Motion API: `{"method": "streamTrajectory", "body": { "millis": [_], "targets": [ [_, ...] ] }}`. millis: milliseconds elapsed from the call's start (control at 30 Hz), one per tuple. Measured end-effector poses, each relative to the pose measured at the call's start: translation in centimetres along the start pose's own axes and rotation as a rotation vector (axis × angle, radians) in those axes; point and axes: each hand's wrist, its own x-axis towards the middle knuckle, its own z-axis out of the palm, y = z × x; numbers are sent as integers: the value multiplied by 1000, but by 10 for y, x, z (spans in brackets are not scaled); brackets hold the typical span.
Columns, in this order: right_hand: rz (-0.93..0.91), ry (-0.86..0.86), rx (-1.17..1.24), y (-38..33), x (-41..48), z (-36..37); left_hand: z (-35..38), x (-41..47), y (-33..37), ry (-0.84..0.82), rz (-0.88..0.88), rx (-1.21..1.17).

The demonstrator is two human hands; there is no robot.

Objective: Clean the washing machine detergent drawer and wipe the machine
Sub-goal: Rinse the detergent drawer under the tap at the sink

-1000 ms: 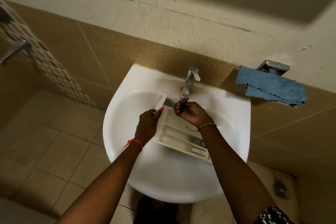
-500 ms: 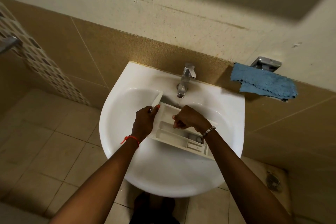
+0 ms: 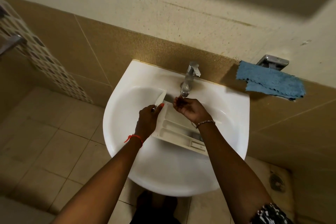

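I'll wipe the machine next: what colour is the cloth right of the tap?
Blue. The cloth shows best in the head view.

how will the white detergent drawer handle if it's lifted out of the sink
The detergent drawer looks like moulded plastic, so probably stiff and light. It lies in the sink by the tap, so likely wet and slippery. The left hand grips only one end, so it may tilt when lifted.

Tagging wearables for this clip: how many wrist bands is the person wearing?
2: a red thread on the left wrist, a silvery bracelet on the right wrist. Both forearms show bare, so none seems hidden.
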Motion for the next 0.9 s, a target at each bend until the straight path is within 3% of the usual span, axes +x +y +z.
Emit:
{"method": "streamTrajectory", "body": {
  "millis": [233,333,567,667,833,900],
  "targets": [
    [160,-74,-505,32,-30,16,-1,-4,2,31,19,-19],
    [100,-67,-811,44,-44,22,0,-2,0,64,52,14],
    [-159,252,-1337,35,-53,-1,0,0,-7,69,41,44],
    [-206,302,-1081,18,-49,-7,0,-1,-5,89,68,72],
    [-70,89,-138,-3,-25,-12,0,-1,-6,95,82,72],
    [-69,85,29,0,-14,-9,0,-2,-3,90,100,79]
  ]
}}
